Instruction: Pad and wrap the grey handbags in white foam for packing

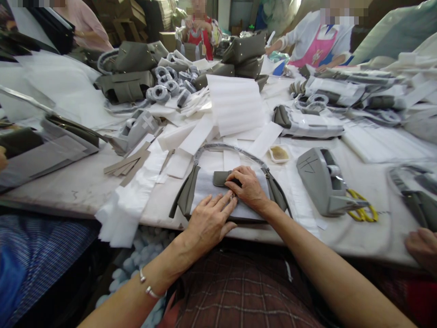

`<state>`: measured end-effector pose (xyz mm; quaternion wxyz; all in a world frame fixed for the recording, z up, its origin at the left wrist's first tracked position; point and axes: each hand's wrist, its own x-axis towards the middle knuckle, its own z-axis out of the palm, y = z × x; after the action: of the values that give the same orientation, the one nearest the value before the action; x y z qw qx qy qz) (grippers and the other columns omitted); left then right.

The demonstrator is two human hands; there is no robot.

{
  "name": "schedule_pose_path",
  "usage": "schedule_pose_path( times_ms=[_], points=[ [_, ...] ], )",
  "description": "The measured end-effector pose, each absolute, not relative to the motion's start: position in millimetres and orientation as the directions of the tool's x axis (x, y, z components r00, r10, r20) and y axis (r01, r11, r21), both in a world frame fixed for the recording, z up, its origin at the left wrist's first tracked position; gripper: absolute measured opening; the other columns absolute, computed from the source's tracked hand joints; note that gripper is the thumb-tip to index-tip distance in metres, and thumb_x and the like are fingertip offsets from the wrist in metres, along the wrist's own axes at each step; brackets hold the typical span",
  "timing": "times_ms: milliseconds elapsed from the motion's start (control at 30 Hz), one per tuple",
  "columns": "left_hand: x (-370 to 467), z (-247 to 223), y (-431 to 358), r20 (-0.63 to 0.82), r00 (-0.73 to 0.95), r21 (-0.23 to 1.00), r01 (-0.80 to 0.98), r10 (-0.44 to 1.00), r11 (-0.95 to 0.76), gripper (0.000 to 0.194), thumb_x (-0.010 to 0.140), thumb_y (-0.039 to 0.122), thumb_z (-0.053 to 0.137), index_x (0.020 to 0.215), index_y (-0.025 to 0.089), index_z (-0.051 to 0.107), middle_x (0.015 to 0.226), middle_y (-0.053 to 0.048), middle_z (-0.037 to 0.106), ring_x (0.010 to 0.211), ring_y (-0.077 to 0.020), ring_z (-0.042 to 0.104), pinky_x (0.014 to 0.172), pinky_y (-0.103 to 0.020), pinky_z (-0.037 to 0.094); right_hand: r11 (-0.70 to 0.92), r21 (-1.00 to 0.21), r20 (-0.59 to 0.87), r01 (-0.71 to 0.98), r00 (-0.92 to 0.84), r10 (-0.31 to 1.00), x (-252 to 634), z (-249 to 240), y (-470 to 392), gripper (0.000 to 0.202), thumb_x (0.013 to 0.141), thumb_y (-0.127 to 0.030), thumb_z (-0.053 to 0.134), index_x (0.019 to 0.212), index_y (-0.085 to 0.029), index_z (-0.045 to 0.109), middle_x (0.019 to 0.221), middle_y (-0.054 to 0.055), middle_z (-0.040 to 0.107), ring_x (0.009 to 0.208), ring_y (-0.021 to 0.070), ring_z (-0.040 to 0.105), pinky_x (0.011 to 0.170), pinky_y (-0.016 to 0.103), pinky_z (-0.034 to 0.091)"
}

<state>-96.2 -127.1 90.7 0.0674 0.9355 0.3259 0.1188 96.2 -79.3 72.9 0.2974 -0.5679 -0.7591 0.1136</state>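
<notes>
A grey-green handbag [280, 193] lies at the table's front edge, its wrapped handle [221, 146] arched away from me. White foam sheet [205, 182] covers its front, and a small dark green flap [219, 178] shows on top. My left hand [211, 218] rests on the foam with fingers spread, a ring on one finger. My right hand [249, 187] is bent over the flap's right part, fingers curled round a small dark piece there. The fingertips of both hands are close together near the bag's middle.
A tape dispenser [319, 182] and yellow-handled scissors [370, 213] lie to the right. A small dish [279, 154] sits behind the bag. Foam sheets [235, 105] and cardboard strips [131, 164] are to the back and left. Several people work around the table; one person's hand [423, 248] shows at right.
</notes>
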Motion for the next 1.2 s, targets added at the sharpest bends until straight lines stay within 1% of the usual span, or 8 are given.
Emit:
schedule_pose_path(
  times_ms=[100,233,467,600,767,933,1067,1200],
  points=[
    [-97.6,95.2,-132.2,0.136,0.772,0.148,0.604,0.621,-0.783,0.057,0.09,0.04,0.065,0.14,0.019,0.048,0.148,-0.012,0.05,0.126,-0.03,0.055,0.105,-0.048,0.044,0.323,-0.517,0.268,0.792,-0.209,0.941,98.1,75.7,-80.5,0.006,0.09,-0.026,0.065,0.087,-0.023,0.069,0.095,0.004,0.063,0.097,0.022,0.053,0.091,0.038,0.04],
    [-100.3,97.9,-129.4,0.107,0.786,0.157,0.592,0.609,-0.791,0.054,0.092,0.041,0.063,0.139,0.02,0.048,0.147,-0.011,0.051,0.123,-0.0286,0.057,0.102,-0.046,0.044,0.332,-0.56,0.173,0.759,-0.284,0.943,102.6,81.0,-82.3,0.008,0.09,-0.021,0.063,0.095,-0.023,0.068,0.103,0.004,0.063,0.099,0.0208,0.053,0.092,0.037,0.041],
    [-98.5,101.3,-112.3,0.063,0.804,0.193,0.571,0.591,-0.798,0.055,0.087,0.046,0.068,0.133,0.021,0.052,0.13,-0.01,0.063,0.121,-0.0302,0.057,0.103,-0.05,0.043,0.326,-0.385,0.14,0.864,-0.294,0.945,93.5,78.1,-94.0,0.025,0.089,-0.015,0.059,0.113,-0.022,0.063,0.122,0.008,0.061,0.113,0.0268,0.048,0.098,0.041,0.039],
    [-95.8,105.3,-114.4,0.038,0.797,0.177,0.589,0.603,-0.788,0.051,0.085,0.047,0.07,0.128,0.023,0.055,0.121,-0.01,0.065,0.113,-0.0297,0.06,0.099,-0.048,0.046,0.326,-0.401,0.135,0.856,-0.297,0.945,92.9,76.4,-94.1,0.024,0.088,-0.015,0.06,0.111,-0.022,0.063,0.12,0.007,0.062,0.113,0.0265,0.049,0.098,0.041,0.039],
    [-98.2,95.6,-127.0,0.141,0.773,0.113,0.608,0.618,-0.786,0.06,0.088,0.042,0.069,0.14,0.02,0.047,0.148,-0.015,0.047,0.137,-0.0319,0.043,0.112,-0.05,0.036,0.354,-0.453,0.135,0.818,-0.33,0.934,100.0,83.6,-93.2,0.026,0.086,-0.015,0.063,0.111,-0.022,0.062,0.117,0.007,0.062,0.108,0.0252,0.05,0.097,0.04,0.041],
    [-100.9,91.4,-129.6,0.123,0.803,0.144,0.567,0.583,-0.811,0.055,0.09,0.042,0.065,0.137,0.018,0.049,0.14,-0.014,0.056,0.137,-0.03,0.045,0.114,-0.046,0.035,0.406,-0.511,0.091,0.757,-0.423,0.902,109.6,96.8,-91.6,0.033,0.079,-0.012,0.069,0.109,-0.023,0.062,0.115,0.007,0.062,0.108,0.0239,0.053,0.096,0.04,0.043],
    [-98.1,96.5,-128.5,0.127,0.798,0.11,0.578,0.589,-0.808,0.062,0.087,0.042,0.069,0.14,0.017,0.046,0.144,-0.014,0.052,0.14,-0.0336,0.04,0.117,-0.05,0.03,0.417,-0.532,0.039,0.737,-0.47,0.882,113.4,102.4,-84.8,0.025,0.075,-0.012,0.072,0.097,-0.023,0.066,0.114,0.006,0.06,0.106,0.0229,0.055,0.097,0.04,0.042],
    [-96.6,95.2,-127.6,0.125,0.803,0.126,0.569,0.582,-0.812,0.06,0.089,0.039,0.068,0.14,0.016,0.045,0.148,-0.014,0.047,0.142,-0.0315,0.037,0.12,-0.047,0.027,0.386,-0.484,-0.025,0.786,-0.454,0.891,110.6,107.5,-76.3,0.023,0.07,-0.014,0.077,0.089,-0.024,0.068,0.109,0.005,0.061,0.099,0.0228,0.054,0.088,0.036,0.044]
  ],
)
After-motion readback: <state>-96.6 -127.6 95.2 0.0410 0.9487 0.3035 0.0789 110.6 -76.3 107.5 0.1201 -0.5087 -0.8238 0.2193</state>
